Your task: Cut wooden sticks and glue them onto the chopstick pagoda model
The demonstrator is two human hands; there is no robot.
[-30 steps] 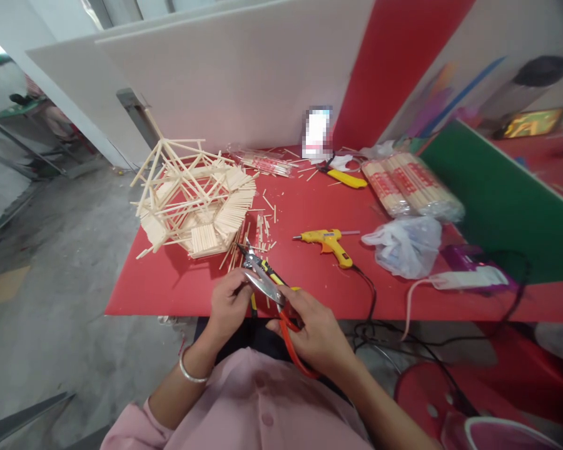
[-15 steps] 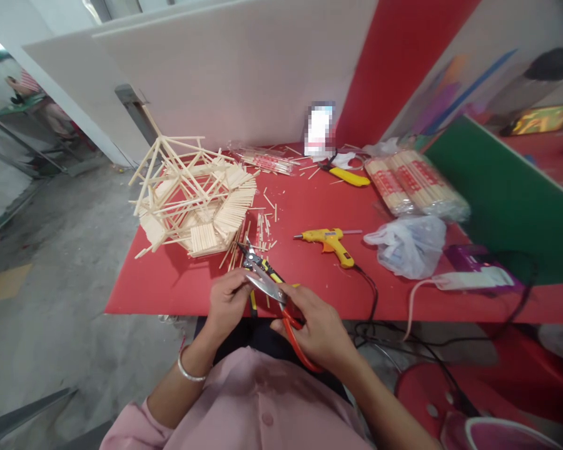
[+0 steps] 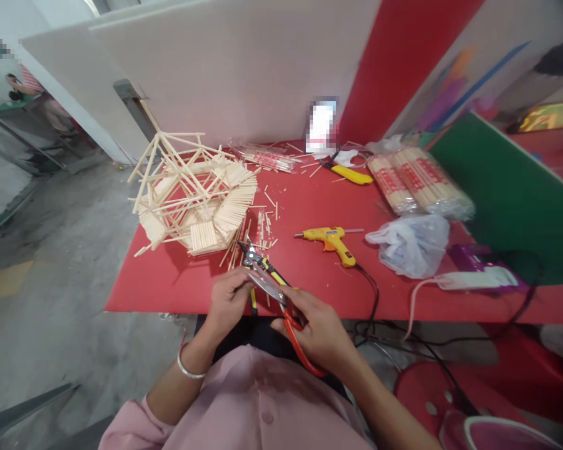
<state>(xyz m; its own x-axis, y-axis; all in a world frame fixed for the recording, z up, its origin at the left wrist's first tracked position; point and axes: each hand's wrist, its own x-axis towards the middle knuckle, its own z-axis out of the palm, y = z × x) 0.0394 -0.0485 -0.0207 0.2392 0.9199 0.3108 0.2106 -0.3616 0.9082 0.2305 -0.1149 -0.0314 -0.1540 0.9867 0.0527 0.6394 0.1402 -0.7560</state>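
Note:
My right hand (image 3: 321, 328) is wrapped round the red handles of a pair of scissors (image 3: 268, 286), whose metal blades point left and up over the table's front edge. At the blade tips, my left hand (image 3: 229, 297) is closed in a pinch; what its fingers hold is hidden. Just beyond the blades lie pliers (image 3: 273, 270) with black and yellow handles, partly covered by the scissors. A model built of thin wooden sticks (image 3: 201, 234) stands on the left of the red table, with loose sticks (image 3: 234, 250) beside it.
A yellow glue gun (image 3: 328, 237) lies on the red table (image 3: 169, 294), its cord running off the front edge. Bundled sticks (image 3: 417, 181), a plastic bag (image 3: 410, 244) and a yellow-handled tool (image 3: 351, 174) are to the right. A phone (image 3: 321, 125) leans on the back panel.
The scissor blades have turned slightly and look closer together. Both hands stay almost in place, and the view has shifted a little.

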